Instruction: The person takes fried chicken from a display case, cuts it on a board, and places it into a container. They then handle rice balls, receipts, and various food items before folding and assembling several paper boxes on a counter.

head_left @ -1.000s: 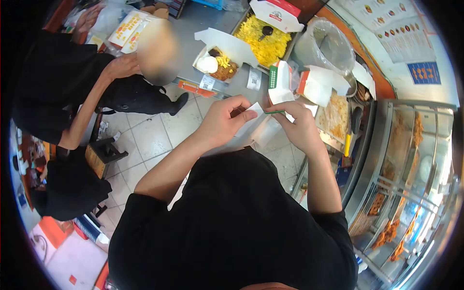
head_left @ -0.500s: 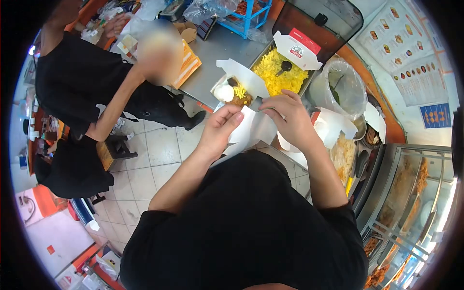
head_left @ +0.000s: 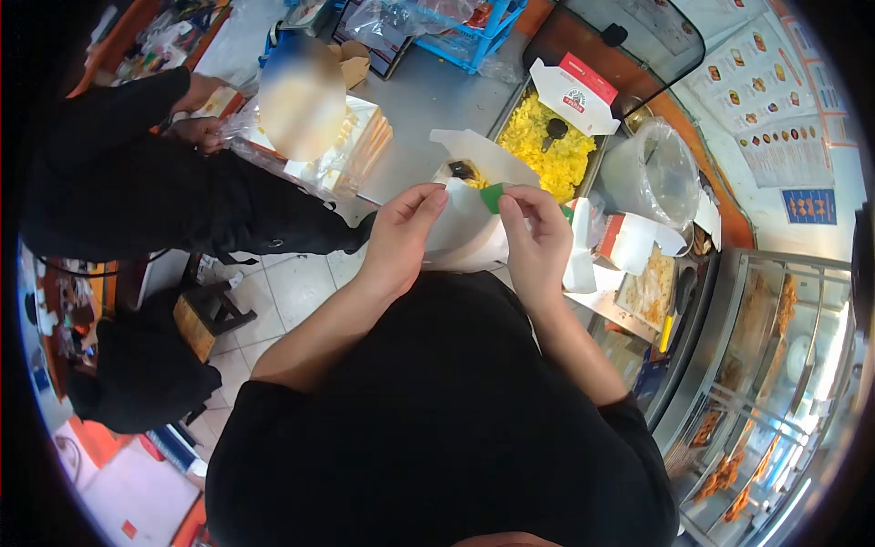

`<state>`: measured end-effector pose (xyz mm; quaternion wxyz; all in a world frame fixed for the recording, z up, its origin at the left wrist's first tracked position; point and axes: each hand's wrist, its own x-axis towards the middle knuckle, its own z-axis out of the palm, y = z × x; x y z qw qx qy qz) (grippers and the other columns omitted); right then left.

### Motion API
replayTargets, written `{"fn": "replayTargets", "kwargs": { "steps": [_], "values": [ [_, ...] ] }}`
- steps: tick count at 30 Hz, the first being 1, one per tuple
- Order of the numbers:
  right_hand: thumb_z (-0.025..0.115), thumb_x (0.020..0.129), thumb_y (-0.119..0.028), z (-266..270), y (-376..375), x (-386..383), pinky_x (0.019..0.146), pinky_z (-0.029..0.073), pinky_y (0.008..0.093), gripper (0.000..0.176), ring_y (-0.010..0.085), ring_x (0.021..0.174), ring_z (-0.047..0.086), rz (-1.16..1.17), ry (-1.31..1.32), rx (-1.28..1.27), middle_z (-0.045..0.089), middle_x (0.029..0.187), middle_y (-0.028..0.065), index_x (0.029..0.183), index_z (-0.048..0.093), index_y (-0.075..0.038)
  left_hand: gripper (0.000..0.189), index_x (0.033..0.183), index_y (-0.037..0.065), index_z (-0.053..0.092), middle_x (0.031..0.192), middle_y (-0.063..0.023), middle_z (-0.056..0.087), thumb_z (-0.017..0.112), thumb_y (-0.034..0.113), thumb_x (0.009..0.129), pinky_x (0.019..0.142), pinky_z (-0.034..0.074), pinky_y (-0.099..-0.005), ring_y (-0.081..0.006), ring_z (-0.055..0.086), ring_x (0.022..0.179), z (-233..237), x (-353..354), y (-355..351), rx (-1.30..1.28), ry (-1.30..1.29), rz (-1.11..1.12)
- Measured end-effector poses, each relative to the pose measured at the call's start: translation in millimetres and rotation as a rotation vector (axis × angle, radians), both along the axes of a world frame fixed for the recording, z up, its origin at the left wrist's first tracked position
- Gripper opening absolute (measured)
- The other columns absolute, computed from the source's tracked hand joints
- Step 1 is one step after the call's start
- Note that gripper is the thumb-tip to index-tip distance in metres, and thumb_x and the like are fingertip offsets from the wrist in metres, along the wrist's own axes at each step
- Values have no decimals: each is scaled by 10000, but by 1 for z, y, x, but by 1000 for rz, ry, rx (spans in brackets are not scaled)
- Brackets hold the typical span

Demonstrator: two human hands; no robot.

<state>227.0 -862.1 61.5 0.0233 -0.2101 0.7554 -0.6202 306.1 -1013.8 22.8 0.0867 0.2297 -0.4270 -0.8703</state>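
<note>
An open white food box [head_left: 474, 146] with dark and yellow food in it stands just beyond my hands. My left hand [head_left: 406, 228] is closed, thumb against fingers, on the edge of a white box flap or sheet [head_left: 456, 214]. Between the thumb and fingers of my right hand [head_left: 533, 232] is a small green piece [head_left: 493, 197], held beside the food box. Behind them lies a tray of yellow rice [head_left: 547, 146] with a dark-handled utensil, and an open white and red box [head_left: 576, 96] rests at its far edge.
Left of the counter [head_left: 410, 96], a person in black [head_left: 118, 182] holds a plastic-wrapped stack of boxes [head_left: 355, 150]. A blue rack [head_left: 474, 46] stands at the back. To the right are a plastic-lined tub [head_left: 652, 173], a yellow-handled tool [head_left: 667, 333] and a glass food cabinet [head_left: 747, 365].
The green piece now shows in my right fingers, where something greyish was. My hands have drawn slightly apart. The person at left has shifted, and the stack of boxes is now in plastic.
</note>
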Motion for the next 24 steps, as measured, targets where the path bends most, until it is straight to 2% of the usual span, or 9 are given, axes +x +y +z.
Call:
{"fn": "replayTargets", "kwargs": {
  "steps": [1,2,4,8,14,16,17,20,24],
  "values": [
    [681,925,-44,0,-14,6,770,491,248,129,109,872,629,15,-296,-155,695,970,53,1036,647,14,183,1090,16,648,939,18,636,580,169,1016,789,432,-223,-52,548,876,1,1,-11,-38,20,-23],
    [650,954,-51,-2,-25,11,780,482,224,118,74,897,611,32,-406,-248,686,975,27,1048,646,20,183,1090,16,648,939,18,636,580,169,1016,789,432,-223,-52,548,876,2,3,-21,-34,20,-37],
    [653,949,-42,-7,-45,20,794,480,221,115,79,903,613,28,-483,-314,685,984,34,1050,648,14,186,1104,15,642,972,17,628,560,162,1025,828,432,-226,-52,537,904,4,3,-41,136,30,-46],
    [641,938,18,-13,-64,36,836,495,235,122,96,930,626,-13,-591,-407,680,1024,54,1059,639,9,188,1116,20,636,990,14,625,543,161,1033,840,433,-226,-51,534,904,8,5,-62,187,55,-166],
    [638,923,67,-11,-67,47,861,516,252,165,111,958,645,-79,-456,-473,687,1054,71,1078,625,11,171,1108,-13,626,1013,-23,650,554,115,1021,831,461,-250,-72,581,954,19,-3,-71,-94,156,-265],
    [638,922,72,-12,-67,49,861,518,252,171,112,960,649,-69,-443,-456,690,1056,74,1080,626,9,119,1044,-31,643,998,-68,661,606,54,969,811,489,-273,-129,624,940,25,-8,-75,-477,388,-203],
    [641,922,67,-13,-69,50,851,520,248,172,111,953,652,-72,-438,-470,693,1048,75,1082,627,6,119,1044,-31,643,998,-68,661,606,54,969,811,489,-273,-129,624,940,25,-9,-79,-467,374,-199],
    [646,922,58,-15,-77,50,830,525,244,172,111,935,658,-41,-430,-502,699,1028,76,1084,629,2,79,956,-12,674,981,-128,654,668,11,881,770,521,-324,-273,651,858,29,-7,-92,-943,443,-134],
    [657,921,39,-19,-90,46,781,529,242,179,111,890,663,23,-421,-472,703,996,74,1092,626,-1,69,959,-24,680,987,-128,660,655,3,901,796,506,-305,-238,650,884,34,3,-108,-987,390,-122]
  ]
}}
